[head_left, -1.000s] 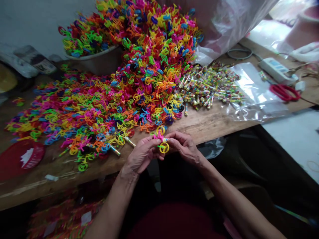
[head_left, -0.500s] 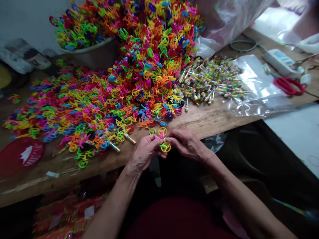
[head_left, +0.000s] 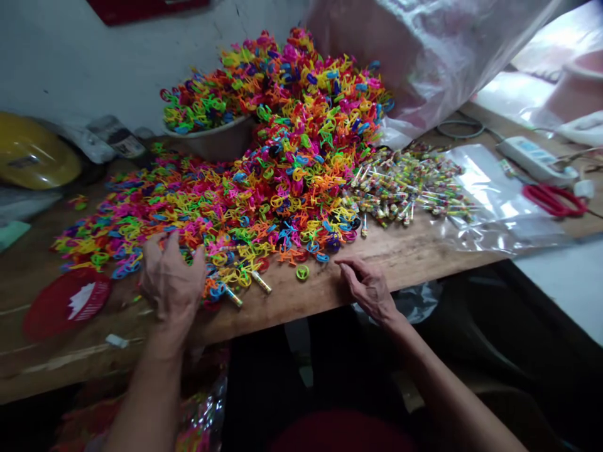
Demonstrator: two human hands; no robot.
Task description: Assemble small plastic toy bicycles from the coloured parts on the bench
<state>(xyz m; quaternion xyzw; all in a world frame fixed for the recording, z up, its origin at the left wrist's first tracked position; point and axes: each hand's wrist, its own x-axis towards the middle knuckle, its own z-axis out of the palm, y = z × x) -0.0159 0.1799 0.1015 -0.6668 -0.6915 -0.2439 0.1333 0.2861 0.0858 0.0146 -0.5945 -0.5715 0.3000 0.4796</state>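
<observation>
My left hand point(head_left: 172, 276) reaches over the front left of a heap of small bright plastic wheeled toys point(head_left: 226, 207). Its fingers are spread and bent down onto the toys; whether a fingertip touches one is hidden. Close to it, two clear tubes with coloured filling, one a short tube point(head_left: 261, 282), lie at the heap's front. My right hand point(head_left: 370, 290) hovers at the table's front edge, fingers curled together with nothing visible in them. A loose green wheel point(head_left: 302, 272) rests on the wood to its left.
Behind, a tub point(head_left: 211, 141) overflows with the same toys. A pile of clear filled tubes point(head_left: 405, 182) lies right, beside a plastic bag point(head_left: 494, 194), red-handled scissors point(head_left: 553, 199) and a power strip point(head_left: 534, 160). At left are a red basket lid point(head_left: 42, 307) and a yellow helmet point(head_left: 38, 150).
The pink and yellow wheeled toy that both hands held is out of them. My left hand has moved left to the heap, opening; my right has moved right. The view has tilted up.
</observation>
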